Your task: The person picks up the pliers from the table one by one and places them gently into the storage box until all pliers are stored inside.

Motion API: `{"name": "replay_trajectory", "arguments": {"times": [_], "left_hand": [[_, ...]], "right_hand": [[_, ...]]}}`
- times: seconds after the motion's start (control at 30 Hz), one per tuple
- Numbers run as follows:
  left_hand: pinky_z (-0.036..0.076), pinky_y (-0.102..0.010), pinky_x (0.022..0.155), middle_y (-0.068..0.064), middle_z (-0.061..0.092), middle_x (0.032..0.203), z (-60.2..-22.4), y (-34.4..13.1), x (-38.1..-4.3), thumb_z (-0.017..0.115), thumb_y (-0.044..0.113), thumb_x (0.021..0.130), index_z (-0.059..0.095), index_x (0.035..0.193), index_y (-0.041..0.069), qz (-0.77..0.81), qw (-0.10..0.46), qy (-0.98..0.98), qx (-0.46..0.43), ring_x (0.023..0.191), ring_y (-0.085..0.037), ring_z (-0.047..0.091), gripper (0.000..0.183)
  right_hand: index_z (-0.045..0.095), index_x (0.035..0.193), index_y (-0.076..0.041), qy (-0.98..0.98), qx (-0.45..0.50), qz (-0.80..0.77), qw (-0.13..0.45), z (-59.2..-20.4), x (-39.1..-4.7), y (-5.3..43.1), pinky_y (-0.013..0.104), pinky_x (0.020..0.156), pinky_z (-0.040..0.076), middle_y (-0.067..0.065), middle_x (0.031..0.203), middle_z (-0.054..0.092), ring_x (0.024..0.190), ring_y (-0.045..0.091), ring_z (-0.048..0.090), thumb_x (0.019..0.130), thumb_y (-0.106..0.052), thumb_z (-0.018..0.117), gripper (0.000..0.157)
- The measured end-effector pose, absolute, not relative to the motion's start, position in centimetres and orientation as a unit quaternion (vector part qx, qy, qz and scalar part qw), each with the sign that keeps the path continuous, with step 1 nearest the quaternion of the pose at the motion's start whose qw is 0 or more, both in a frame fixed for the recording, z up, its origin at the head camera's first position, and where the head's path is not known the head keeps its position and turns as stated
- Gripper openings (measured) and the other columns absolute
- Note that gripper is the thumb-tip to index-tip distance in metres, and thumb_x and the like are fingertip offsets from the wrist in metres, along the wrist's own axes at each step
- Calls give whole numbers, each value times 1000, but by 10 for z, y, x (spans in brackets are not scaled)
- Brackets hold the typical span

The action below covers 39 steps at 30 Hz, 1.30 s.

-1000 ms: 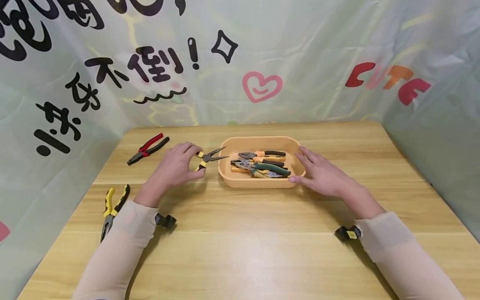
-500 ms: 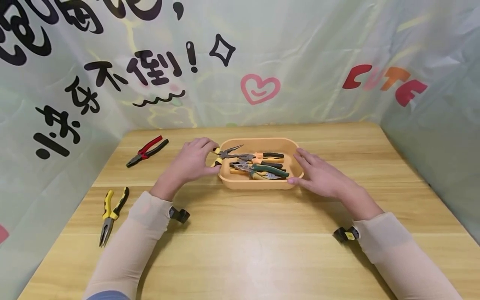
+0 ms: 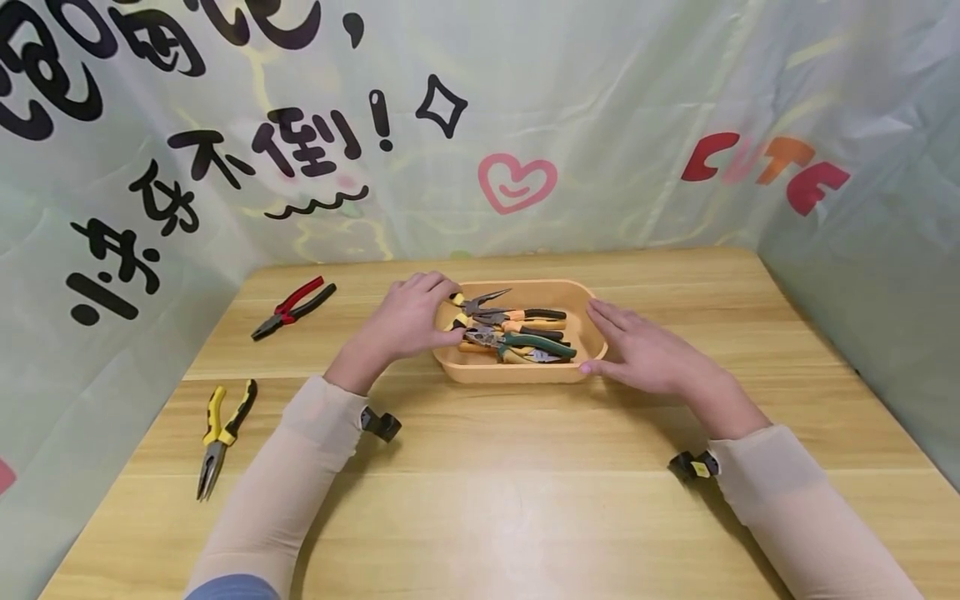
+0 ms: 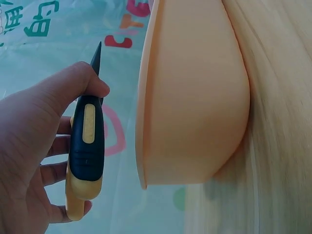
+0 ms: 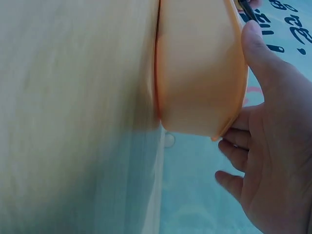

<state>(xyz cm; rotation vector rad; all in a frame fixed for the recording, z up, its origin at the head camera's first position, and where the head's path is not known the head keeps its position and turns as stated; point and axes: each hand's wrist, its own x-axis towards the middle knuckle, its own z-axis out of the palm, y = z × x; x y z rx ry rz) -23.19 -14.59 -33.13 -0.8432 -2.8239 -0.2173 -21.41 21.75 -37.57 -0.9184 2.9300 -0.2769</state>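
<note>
My left hand (image 3: 411, 321) holds long-nose pliers (image 3: 480, 303) with yellow and black handles over the left end of a peach plastic bin (image 3: 517, 374). Their slim jaws stand apart and point right, above the tools inside. From the left wrist view, the thumb lies on the handle (image 4: 87, 141), higher than the bin's rim (image 4: 142, 122). My right hand (image 3: 645, 350) rests against the bin's right end, thumb at the front rim and fingers lightly bent along the outside. In the bin lie green-handled pliers (image 3: 540, 342) and several others with orange, yellow and black handles.
On the wooden table (image 3: 510, 500), left of the bin, lie red and black pliers (image 3: 288, 312) at the back. Nearer the front left is another pair of yellow and black long-nose pliers (image 3: 217, 437). A printed curtain (image 3: 615, 167) hangs behind the table's back edge.
My left hand has moved right with the long-nose pliers, from left of the bin to over its left end. The right hand has stayed at the bin's right end.
</note>
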Motion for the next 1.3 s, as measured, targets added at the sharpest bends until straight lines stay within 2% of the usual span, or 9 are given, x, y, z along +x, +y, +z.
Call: {"name": "replay_trajectory", "arguments": {"times": [0.23, 0.67, 0.77, 0.9, 1.13, 1.3], "left_hand": [[43, -53, 92, -5, 54, 128, -329, -136, -236, 65, 46, 83, 57, 131, 13, -66, 91, -950, -292, 118, -28, 50, 59], [42, -54, 95, -5, 52, 133, -326, -122, -244, 65, 46, 85, 56, 134, 13, -62, 71, -950, -296, 123, -28, 48, 60], [42, -54, 95, -5, 51, 135, -326, -118, -245, 65, 47, 85, 55, 135, 13, -63, 65, -951, -296, 124, -28, 48, 61], [42, -55, 95, -5, 51, 135, -327, -114, -247, 66, 47, 85, 54, 135, 13, -62, 61, -951, -298, 124, -28, 48, 62], [41, -55, 97, -5, 50, 136, -328, -106, -251, 67, 48, 85, 53, 137, 14, -55, 45, -952, -299, 125, -28, 46, 63], [41, -55, 96, -4, 50, 135, -330, -102, -256, 67, 48, 86, 53, 137, 14, -53, 40, -952, -299, 122, -27, 47, 63]], "right_hand": [[20, 155, -1, 945, -315, -84, 7, -376, -214, 220, 52, 114, 24, 15, 161, 17, 144, 38, 23, 90, -71, 47, 100], [22, 154, 0, 948, -300, -101, 30, -375, -214, 218, 56, 107, 34, 15, 162, 12, 141, 40, 28, 92, -71, 40, 96], [24, 154, 1, 949, -301, -94, 25, -376, -213, 217, 56, 106, 35, 17, 162, 12, 140, 41, 29, 90, -74, 42, 100], [20, 154, 2, 949, -301, -89, 26, -378, -213, 215, 56, 106, 36, 18, 162, 8, 140, 43, 28, 86, -77, 45, 107], [10, 156, 0, 950, -293, -100, 38, -380, -214, 214, 56, 108, 33, 17, 163, 3, 142, 42, 24, 92, -71, 41, 100], [4, 156, -1, 953, -280, -107, 50, -379, -214, 213, 55, 110, 30, 17, 163, 1, 143, 42, 22, 92, -72, 39, 101]]}}
